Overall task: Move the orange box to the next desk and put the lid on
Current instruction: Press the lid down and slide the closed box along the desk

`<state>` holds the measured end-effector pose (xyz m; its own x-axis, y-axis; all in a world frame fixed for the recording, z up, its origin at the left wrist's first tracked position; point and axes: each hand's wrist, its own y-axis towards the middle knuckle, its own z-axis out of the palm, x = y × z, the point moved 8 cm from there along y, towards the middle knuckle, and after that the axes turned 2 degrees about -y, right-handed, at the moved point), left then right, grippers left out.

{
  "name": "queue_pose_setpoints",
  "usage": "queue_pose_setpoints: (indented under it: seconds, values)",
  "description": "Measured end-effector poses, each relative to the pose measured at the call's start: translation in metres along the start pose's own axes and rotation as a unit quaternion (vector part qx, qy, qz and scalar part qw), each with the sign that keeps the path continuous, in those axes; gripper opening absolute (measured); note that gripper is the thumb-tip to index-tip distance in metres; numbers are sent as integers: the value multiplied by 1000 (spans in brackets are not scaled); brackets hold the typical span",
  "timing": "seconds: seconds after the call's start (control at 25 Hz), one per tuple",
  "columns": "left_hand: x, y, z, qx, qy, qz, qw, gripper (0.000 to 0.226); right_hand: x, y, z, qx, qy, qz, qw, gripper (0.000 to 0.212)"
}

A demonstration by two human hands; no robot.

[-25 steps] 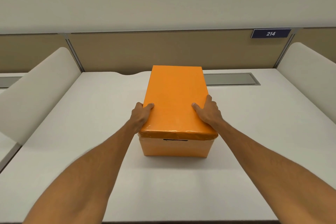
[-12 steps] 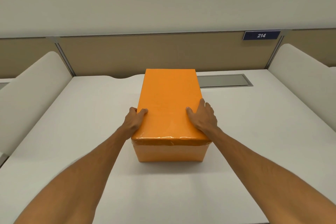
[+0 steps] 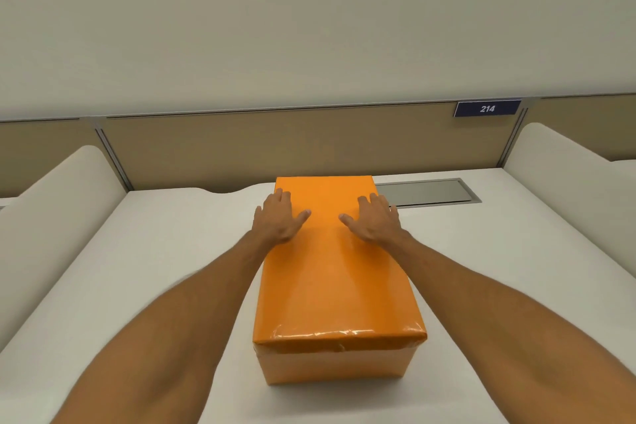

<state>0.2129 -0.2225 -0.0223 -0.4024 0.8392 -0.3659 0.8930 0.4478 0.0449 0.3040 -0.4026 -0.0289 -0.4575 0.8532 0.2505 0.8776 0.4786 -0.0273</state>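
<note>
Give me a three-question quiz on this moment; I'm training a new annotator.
1. True or false: the lid sits on the orange box.
2. Where do the left hand and right hand lie? A) flat on the lid's far half B) gripping the box's sides C) on the desk
3. What number does the blue sign show?

Key: 1 true; 2 A; 3 214.

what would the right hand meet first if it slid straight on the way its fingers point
The right hand lies flat on the orange lid, pointing at its far edge. Beyond that, probably the tan partition panel, though depth is hard to judge.
</note>
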Motion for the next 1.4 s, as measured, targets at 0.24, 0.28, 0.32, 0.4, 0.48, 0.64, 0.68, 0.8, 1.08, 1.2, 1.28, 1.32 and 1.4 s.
queue_pose_setpoints:
  seconds: [0.24, 0.28, 0.32, 0.4, 0.48, 0.64, 0.68, 0.8, 1.08, 1.2, 1.28, 1.32, 1.4]
  values:
    - [-11, 32, 22, 64, 53, 23, 996, 77, 9, 32, 14, 52, -5, 16, 999, 77]
    - [-11, 34, 23, 67, 52, 22, 996, 76, 8, 34, 15, 60, -8, 19, 998, 76]
    - [-12, 34, 24, 65, 52, 22, 996, 73, 7, 35, 17, 68, -16, 22, 997, 76]
    - [-12, 34, 25, 53, 55, 26, 997, 70, 5, 40, 17, 82, -40, 26, 995, 75]
    - [-12, 38, 26, 48, 51, 22, 997, 73, 5, 43, 16, 94, -53, 26, 994, 75]
    - [-9, 48, 30, 103, 38, 5, 994, 86, 3, 47, 22, 96, -60, 23, 993, 77]
    - [-8, 49, 32, 110, 40, 3, 993, 88, 3, 47, 22, 92, -64, 21, 993, 77]
    - [-8, 45, 35, 107, 54, 2, 993, 91, 1, 47, 22, 84, -62, 17, 994, 77]
    - [17, 12, 21, 82, -130, -88, 984, 108, -12, 28, 16, 31, 1, 52, 998, 81]
    - [48, -8, 18, 75, -320, -201, 923, 110, -36, 15, 19, 60, 103, 126, 985, 98]
    - [60, -22, 22, 111, -362, -253, 890, 108, -52, 4, 28, 99, 194, 177, 960, 109]
    - [62, -29, 24, 135, -367, -267, 881, 107, -56, -2, 33, 117, 234, 196, 945, 111]
    - [59, -39, 30, 173, -377, -281, 865, 107, -56, -12, 42, 147, 281, 208, 925, 109]
